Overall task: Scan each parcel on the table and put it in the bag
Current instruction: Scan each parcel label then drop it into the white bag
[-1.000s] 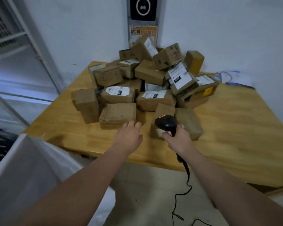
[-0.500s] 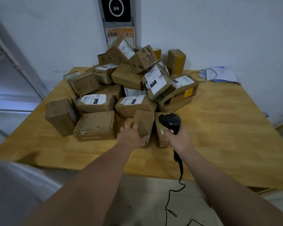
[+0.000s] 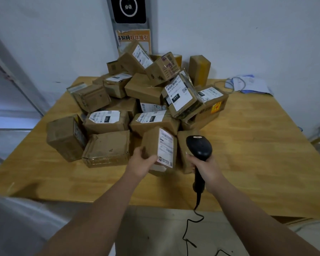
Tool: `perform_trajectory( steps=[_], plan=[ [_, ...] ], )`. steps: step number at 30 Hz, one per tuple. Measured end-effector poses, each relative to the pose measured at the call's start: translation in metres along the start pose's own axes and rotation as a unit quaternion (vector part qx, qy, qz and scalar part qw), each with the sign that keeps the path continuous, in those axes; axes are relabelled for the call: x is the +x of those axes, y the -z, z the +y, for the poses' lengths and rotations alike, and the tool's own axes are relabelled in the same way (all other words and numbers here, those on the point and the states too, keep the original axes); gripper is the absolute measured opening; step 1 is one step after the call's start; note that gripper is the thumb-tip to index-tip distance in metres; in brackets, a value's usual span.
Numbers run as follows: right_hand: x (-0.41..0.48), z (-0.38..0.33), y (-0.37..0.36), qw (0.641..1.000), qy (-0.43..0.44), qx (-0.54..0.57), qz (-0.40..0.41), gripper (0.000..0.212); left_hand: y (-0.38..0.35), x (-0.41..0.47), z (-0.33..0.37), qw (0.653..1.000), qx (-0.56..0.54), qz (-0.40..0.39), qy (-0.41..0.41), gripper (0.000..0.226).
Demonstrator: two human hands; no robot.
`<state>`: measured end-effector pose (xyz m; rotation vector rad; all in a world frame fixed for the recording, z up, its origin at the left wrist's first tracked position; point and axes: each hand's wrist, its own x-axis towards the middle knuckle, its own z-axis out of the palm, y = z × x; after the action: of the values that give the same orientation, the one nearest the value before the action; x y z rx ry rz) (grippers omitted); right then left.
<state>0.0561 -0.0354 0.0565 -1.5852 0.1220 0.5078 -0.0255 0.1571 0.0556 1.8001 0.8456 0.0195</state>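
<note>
Dim, even indoor light; soft focus, wide-angle bending at edges.

Both bare forearms reach forward, the left hand (image 3: 143, 163) gripping a parcel (image 3: 153, 143) by its near side, the right hand (image 3: 204, 164) closed around the handle of a scanner (image 3: 199, 147).

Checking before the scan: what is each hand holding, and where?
Left hand grips a labelled parcel by its lower left edge; right hand grips the black scanner by its handle.
</note>
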Motion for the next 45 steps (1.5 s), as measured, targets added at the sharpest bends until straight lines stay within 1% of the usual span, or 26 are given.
perform_trajectory(
  steps=[2,4,6,8,10,12,13,15,16,18,20,23,25,27,28,30,33,34,37,40,45],
  plan=[
    [-0.004,-0.002,-0.003,0.999,-0.012,0.023,-0.025,0.043,0.020,-0.014,-0.010,0.990,-0.140,-0.010,0.009,0.059],
    [-0.008,-0.007,-0.011,0.998,-0.016,0.037,-0.053,0.045,0.037,-0.023,-0.017,0.971,-0.238,-0.025,0.017,0.049],
    [-0.015,-0.014,-0.027,0.994,-0.021,0.062,-0.092,0.045,0.048,-0.027,-0.018,0.955,-0.295,-0.039,0.014,0.041],
    [-0.022,-0.020,-0.046,0.985,-0.021,0.096,-0.143,0.046,0.055,-0.028,-0.016,0.944,-0.326,-0.054,0.015,0.036],
    [-0.025,-0.022,-0.062,0.977,-0.009,0.120,-0.174,0.060,0.060,-0.029,-0.012,0.935,-0.347,-0.078,0.014,0.031],
    [-0.026,-0.023,-0.070,0.976,0.006,0.128,-0.174,0.070,0.067,-0.029,-0.012,0.934,-0.342,-0.100,0.012,0.028],
    [-0.025,-0.023,-0.072,0.978,0.011,0.127,-0.167,0.072,0.071,-0.027,-0.011,0.939,-0.325,-0.110,0.011,0.032],
    [-0.025,-0.023,-0.071,0.979,0.016,0.123,-0.163,0.077,0.077,-0.024,-0.009,0.952,-0.283,-0.119,0.003,0.049],
    [-0.025,-0.022,-0.071,0.979,0.018,0.116,-0.167,0.079,0.079,-0.022,-0.006,0.954,-0.275,-0.116,-0.002,0.054],
    [-0.027,-0.022,-0.069,0.978,0.023,0.102,-0.180,0.073,0.084,-0.016,-0.001,0.954,-0.283,-0.099,-0.006,0.059],
    [-0.028,-0.022,-0.067,0.976,0.023,0.101,-0.191,0.062,0.089,-0.011,0.003,0.953,-0.290,-0.088,0.000,0.057],
    [-0.030,-0.026,-0.062,0.976,0.010,0.085,-0.202,0.047,0.097,-0.008,0.003,0.962,-0.254,-0.097,0.003,0.054],
    [-0.032,-0.028,-0.062,0.985,0.012,0.042,-0.168,0.038,0.100,-0.009,0.002,0.971,-0.231,-0.066,-0.005,0.051],
    [-0.035,-0.031,-0.065,0.993,0.037,-0.026,-0.105,0.035,0.101,-0.008,-0.002,0.973,-0.227,-0.027,-0.010,0.049],
    [-0.038,-0.034,-0.067,0.993,0.051,-0.053,-0.089,0.033,0.100,-0.008,-0.004,0.974,-0.225,-0.016,-0.015,0.051],
    [-0.047,-0.040,-0.073,0.988,0.076,-0.087,-0.100,0.025,0.098,-0.008,-0.007,0.975,-0.219,-0.006,-0.025,0.054],
    [-0.064,-0.047,-0.083,0.979,0.107,-0.105,-0.137,0.010,0.093,-0.008,-0.009,0.974,-0.221,0.006,-0.038,0.056],
    [-0.069,-0.048,-0.085,0.978,0.114,-0.110,-0.137,0.009,0.092,-0.007,-0.010,0.974,-0.223,0.007,-0.040,0.057],
    [-0.075,-0.047,-0.089,0.977,0.124,-0.126,-0.122,0.015,0.089,-0.005,-0.014,0.973,-0.229,0.006,-0.035,0.065],
    [-0.076,-0.045,-0.087,0.978,0.107,-0.146,-0.109,0.011,0.089,-0.004,-0.017,0.976,-0.216,0.011,-0.028,0.070],
    [-0.077,-0.044,-0.086,0.979,0.088,-0.152,-0.106,0.013,0.094,-0.003,-0.022,0.977,-0.212,0.018,-0.023,0.073]
  ],
)
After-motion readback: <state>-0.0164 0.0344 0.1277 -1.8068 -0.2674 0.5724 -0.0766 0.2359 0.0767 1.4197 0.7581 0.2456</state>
